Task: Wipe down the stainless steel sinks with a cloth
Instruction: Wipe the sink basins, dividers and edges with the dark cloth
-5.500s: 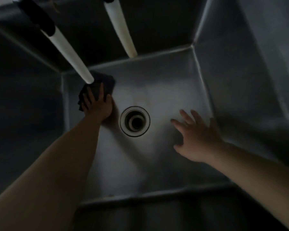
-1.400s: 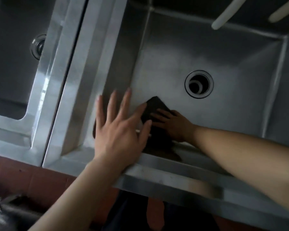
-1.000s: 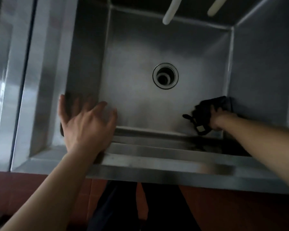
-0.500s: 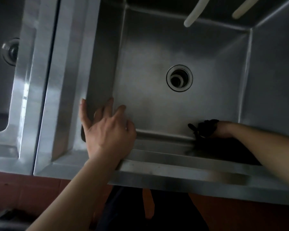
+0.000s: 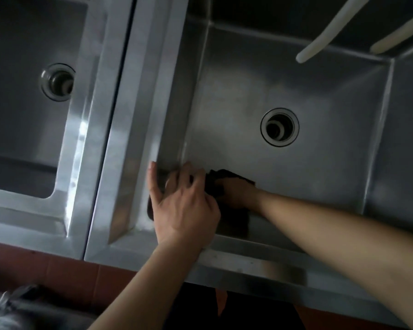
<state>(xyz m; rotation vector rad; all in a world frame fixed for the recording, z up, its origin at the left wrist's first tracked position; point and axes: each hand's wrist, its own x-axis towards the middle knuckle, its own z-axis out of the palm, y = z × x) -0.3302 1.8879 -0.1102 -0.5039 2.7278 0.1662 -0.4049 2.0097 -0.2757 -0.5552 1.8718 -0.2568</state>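
I look down into a deep stainless steel sink (image 5: 324, 177) with a round drain (image 5: 279, 127). My right hand (image 5: 236, 194) presses a dark cloth (image 5: 218, 181) onto the sink floor at the near left corner. My left hand (image 5: 184, 206) hovers over the near rim at that same corner, fingers spread and curled, thumb against the left wall. It holds nothing and partly hides the cloth. A second sink (image 5: 22, 103) lies to the left.
Two pale tubes, one (image 5: 329, 27) left of the other (image 5: 401, 32), hang over the sink's back right. The left sink has its own drain (image 5: 57, 82). A steel divider ridge (image 5: 129, 115) separates the sinks. Reddish floor tiles (image 5: 69, 270) show below the front rim.
My right hand has slid the cloth leftwards along the near edge, from the right side to the near left corner. My left hand stayed at that corner. The view shifted slightly.
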